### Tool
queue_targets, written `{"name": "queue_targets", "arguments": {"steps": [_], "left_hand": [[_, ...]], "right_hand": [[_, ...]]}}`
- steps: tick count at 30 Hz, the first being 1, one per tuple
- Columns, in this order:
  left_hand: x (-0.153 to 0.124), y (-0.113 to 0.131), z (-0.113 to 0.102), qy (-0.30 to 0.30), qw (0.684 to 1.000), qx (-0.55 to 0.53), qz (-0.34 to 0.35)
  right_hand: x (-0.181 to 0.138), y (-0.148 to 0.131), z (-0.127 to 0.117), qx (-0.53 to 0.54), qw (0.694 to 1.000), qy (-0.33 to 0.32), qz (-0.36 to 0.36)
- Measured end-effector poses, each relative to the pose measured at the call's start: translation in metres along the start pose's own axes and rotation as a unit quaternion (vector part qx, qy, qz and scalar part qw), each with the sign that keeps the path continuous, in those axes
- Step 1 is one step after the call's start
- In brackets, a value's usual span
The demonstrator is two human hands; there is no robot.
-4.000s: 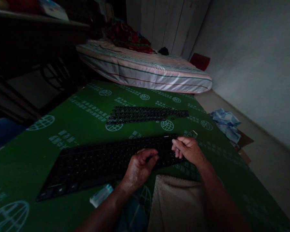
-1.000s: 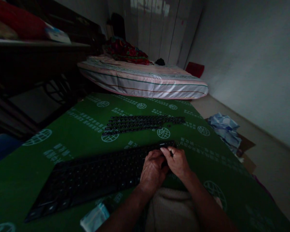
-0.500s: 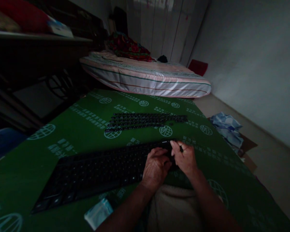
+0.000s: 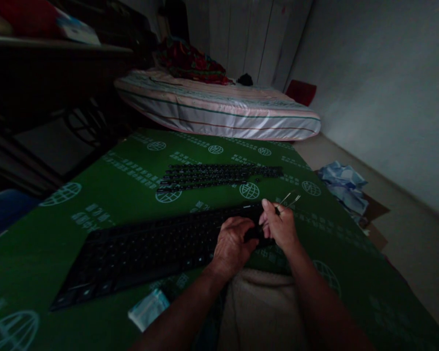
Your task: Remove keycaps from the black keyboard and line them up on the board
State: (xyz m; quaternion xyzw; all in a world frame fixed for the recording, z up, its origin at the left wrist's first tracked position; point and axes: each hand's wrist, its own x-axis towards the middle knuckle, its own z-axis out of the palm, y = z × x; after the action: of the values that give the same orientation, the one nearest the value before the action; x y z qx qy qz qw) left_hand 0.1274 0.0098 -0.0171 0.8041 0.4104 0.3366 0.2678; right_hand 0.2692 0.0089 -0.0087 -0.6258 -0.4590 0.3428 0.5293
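A black computer keyboard [image 4: 149, 253] lies at a slant on the green mat, its right end under my hands. My left hand [image 4: 234, 239] is curled over that right part, thumb and fingers closed around it; the fingertips are partly hidden. My right hand [image 4: 280, 225] is just beside it, closed on a wire keycap puller [image 4: 291, 197] whose thin metal prongs stick out above the knuckles. The lower part of the puller is hidden in the fingers. Beyond the keyboard, several rows of loose black keycaps [image 4: 205, 176] lie on the mat.
A small blue-and-white packet [image 4: 149, 309] lies in front of the keyboard, near my left forearm. The green printed mat [image 4: 106, 204] covers the surface. Behind it stands a bed with a striped sheet [image 4: 219, 114]. Crumpled plastic [image 4: 342, 183] lies on the floor at the right.
My right hand has turned, and the wire prongs now show above it. The left hand stays on the keyboard's right part. The whole view has shifted slightly.
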Motion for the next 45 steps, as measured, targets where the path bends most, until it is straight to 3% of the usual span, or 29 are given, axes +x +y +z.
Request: {"name": "queue_targets", "arguments": {"steps": [4,10,21,28,32,34,38,45], "left_hand": [[-0.001,0.000,-0.001,0.006,0.999,-0.043,-0.012],[-0.002,-0.001,-0.006,0.008,0.983,-0.171,-0.071],[-0.004,-0.008,-0.008,0.000,0.864,-0.474,-0.167],[-0.004,-0.004,-0.014,0.012,0.865,-0.465,-0.190],[-0.003,-0.003,-0.014,0.019,0.865,-0.462,-0.197],[-0.003,-0.003,-0.014,0.021,0.861,-0.466,-0.204],[-0.003,-0.005,-0.015,0.027,0.856,-0.468,-0.218],[-0.004,-0.006,-0.020,0.017,0.855,-0.467,-0.226]], "right_hand": [[-0.003,-0.002,0.002,0.009,0.999,-0.005,-0.030],[-0.011,-0.005,0.004,0.020,0.991,-0.033,-0.130],[-0.013,-0.007,0.004,0.086,0.978,-0.096,-0.166],[-0.011,-0.009,0.001,0.068,0.980,-0.001,-0.185],[-0.007,-0.012,-0.012,-0.098,0.959,0.048,-0.263],[-0.007,-0.016,-0.018,-0.161,0.946,-0.009,-0.280],[-0.011,-0.022,-0.021,-0.161,0.940,-0.179,-0.243],[-0.012,-0.020,-0.015,-0.165,0.932,-0.251,-0.203]]}}
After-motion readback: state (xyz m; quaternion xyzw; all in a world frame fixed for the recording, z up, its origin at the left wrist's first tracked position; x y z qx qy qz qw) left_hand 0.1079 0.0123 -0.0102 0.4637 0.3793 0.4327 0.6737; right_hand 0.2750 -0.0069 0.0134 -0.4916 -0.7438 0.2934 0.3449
